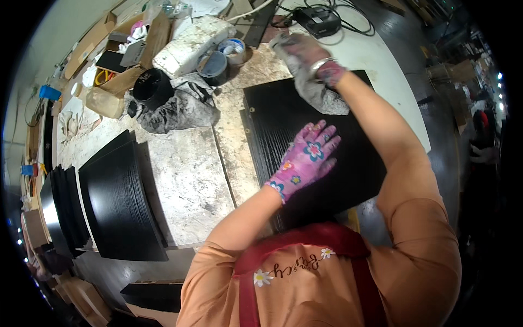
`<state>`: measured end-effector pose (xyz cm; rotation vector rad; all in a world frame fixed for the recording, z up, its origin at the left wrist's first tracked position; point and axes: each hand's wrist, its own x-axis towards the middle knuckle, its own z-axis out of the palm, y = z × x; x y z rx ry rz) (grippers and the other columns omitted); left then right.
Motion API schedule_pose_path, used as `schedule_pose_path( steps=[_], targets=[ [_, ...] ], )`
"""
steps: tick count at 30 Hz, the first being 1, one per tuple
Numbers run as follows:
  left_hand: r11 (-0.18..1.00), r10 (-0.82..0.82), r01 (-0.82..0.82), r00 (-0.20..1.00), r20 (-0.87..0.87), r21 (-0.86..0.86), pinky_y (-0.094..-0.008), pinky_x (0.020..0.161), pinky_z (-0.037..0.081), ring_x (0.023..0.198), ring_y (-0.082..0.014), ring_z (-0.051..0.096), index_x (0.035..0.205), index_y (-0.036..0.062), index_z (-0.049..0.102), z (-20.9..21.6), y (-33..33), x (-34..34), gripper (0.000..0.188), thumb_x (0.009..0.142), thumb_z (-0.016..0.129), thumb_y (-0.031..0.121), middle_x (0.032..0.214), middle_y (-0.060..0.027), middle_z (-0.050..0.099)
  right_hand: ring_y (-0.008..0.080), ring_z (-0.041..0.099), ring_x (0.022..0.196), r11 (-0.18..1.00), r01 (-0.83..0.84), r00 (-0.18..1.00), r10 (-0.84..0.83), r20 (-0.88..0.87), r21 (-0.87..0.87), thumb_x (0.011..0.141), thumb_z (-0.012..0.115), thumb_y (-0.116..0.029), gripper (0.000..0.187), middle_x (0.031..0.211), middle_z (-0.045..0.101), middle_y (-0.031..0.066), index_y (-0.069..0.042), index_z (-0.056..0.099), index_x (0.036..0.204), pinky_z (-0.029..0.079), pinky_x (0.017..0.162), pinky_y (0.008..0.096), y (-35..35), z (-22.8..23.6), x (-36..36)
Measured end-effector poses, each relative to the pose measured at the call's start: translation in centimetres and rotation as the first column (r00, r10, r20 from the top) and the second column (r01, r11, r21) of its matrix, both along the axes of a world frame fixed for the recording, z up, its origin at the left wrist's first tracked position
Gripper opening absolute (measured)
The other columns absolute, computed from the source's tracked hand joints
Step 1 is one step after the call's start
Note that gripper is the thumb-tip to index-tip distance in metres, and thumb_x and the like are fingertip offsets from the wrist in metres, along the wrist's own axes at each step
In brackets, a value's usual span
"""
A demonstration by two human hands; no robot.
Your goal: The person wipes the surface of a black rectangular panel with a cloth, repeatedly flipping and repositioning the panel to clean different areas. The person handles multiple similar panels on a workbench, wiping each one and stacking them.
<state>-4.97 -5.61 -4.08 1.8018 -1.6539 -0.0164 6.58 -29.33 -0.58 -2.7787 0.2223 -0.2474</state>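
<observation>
A black panel (346, 163) with a wood-grain surface lies before me on the worktable. My left hand (306, 159), in a purple flowered glove, rests flat on it with the fingers apart. Beyond the panel's far edge is my right hand (305, 53), in a stained, pinkish glove and slightly smeared by motion. Its fingers are closed on a grey rag (321, 99), which trails back over the far part of the panel. Small round fittings show along the panel's left edge.
More black panels (117, 199) are stacked at the left. A black tub (152, 88) stands by a crumpled dirty cloth (182, 111). Small paint-smeared pots (212, 66), a cardboard box (155, 41) and a black power adapter (318, 20) with cables lie at the back.
</observation>
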Motion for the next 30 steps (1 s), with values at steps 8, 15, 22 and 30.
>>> schedule_pose_path(
  steps=[8, 15, 22, 30],
  targets=[
    [0.839, 0.434, -0.515, 0.829, -0.351, -0.179, -0.0360, 0.098, 0.044, 0.110, -0.0274, 0.058, 0.128, 0.0040, 0.052, 0.3, 0.8, 11.5, 0.033, 0.097, 0.046, 0.011, 0.119, -0.0150, 0.061, 0.0214, 0.064, 0.096, 0.670, 0.014, 0.989, -0.118, 0.088, 0.742, 0.091, 0.058, -0.022, 0.027, 0.112, 0.064, 0.0096, -0.007, 0.062, 0.113, 0.052, 0.082, 0.0292, 4.5, 2.3, -11.9],
    [0.845, 0.509, -0.505, 0.663, -0.549, 0.175, -0.0358, 0.082, 0.047, 0.094, -0.0261, 0.062, 0.113, 0.0033, 0.056, -8.4, 1.0, 18.1, 0.031, 0.102, 0.044, 0.030, 0.102, -0.0153, 0.065, 0.0283, 0.063, 0.083, 0.976, -0.144, 0.986, 0.154, 0.055, -0.164, 0.077, 0.058, -0.011, 0.013, 0.091, 0.061, 0.0115, -0.012, 0.064, 0.089, 0.053, 0.068, 0.0417, 13.3, -2.4, -9.5],
    [0.863, 0.503, -0.483, 0.795, -0.339, 0.150, -0.0421, 0.097, 0.044, 0.114, -0.0406, 0.055, 0.137, 0.0031, 0.044, -7.9, 0.4, 17.6, 0.043, 0.100, 0.043, 0.026, 0.123, -0.0249, 0.058, 0.0320, 0.065, 0.087, 0.992, -0.018, 1.000, 0.018, -0.005, -0.127, 0.077, 0.058, -0.011, 0.015, 0.089, 0.063, 0.0156, -0.007, 0.066, 0.088, 0.053, 0.070, 0.0419, 10.5, -2.5, -4.2],
    [0.827, 0.533, -0.528, 0.625, -0.570, 0.193, -0.0366, 0.086, 0.046, 0.101, -0.0312, 0.061, 0.119, -0.0030, 0.056, -13.2, 1.2, 20.0, 0.030, 0.101, 0.041, 0.017, 0.110, -0.0200, 0.063, 0.0319, 0.070, 0.084, 0.977, 0.168, 0.985, -0.171, -0.007, -0.134, 0.074, 0.060, -0.007, 0.023, 0.091, 0.069, 0.0155, -0.005, 0.072, 0.094, 0.056, 0.065, 0.0440, 11.3, -2.0, -1.6]
  ],
)
